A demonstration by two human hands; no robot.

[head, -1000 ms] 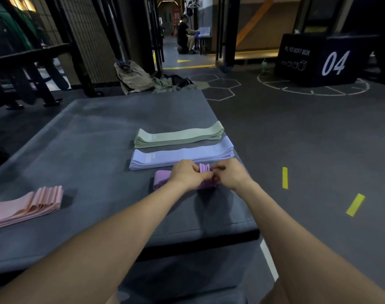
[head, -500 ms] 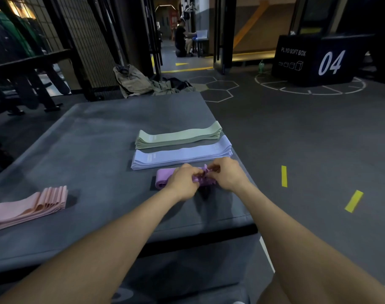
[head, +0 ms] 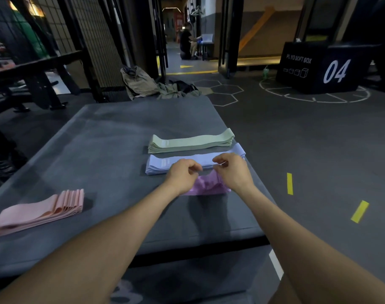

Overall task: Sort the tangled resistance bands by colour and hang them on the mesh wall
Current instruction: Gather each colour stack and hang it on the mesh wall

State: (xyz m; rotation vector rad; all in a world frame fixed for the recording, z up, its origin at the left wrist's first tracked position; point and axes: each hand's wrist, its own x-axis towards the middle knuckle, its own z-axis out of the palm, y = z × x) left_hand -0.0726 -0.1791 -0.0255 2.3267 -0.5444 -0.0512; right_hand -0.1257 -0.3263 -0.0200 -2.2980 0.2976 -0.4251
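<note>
Hands meet over the purple bands [head: 209, 185], which sit in a crumpled heap near the right front part of the grey mat [head: 104, 150]. Left hand [head: 182, 174] has its fingers curled in, and its fingertips seem to pinch the top of the purple bands, though the spot where they touch is hard to see. Right hand [head: 233, 172] is curled too, with thumb and finger pressed close together at the top edge of the same heap; it looks like a small pinch, but I cannot tell for sure what is caught in it. Both hands are lifted a bit above the mat, and the purple bands hang down from them to the mat. Just behind the hands lies a flat stack of pale blue bands [head: 163, 164], and the knuckles cover part of it. Behind that, just beside it, lies a flat stack of pale green bands [head: 191, 141]. Far off on the left side of the mat is a pile of pink bands [head: 40, 212], well apart from the rest. A mesh wall [head: 93, 40] stands at the back left, past the mat. On the floor to the right sits a black box [head: 318, 66] marked 04.
</note>
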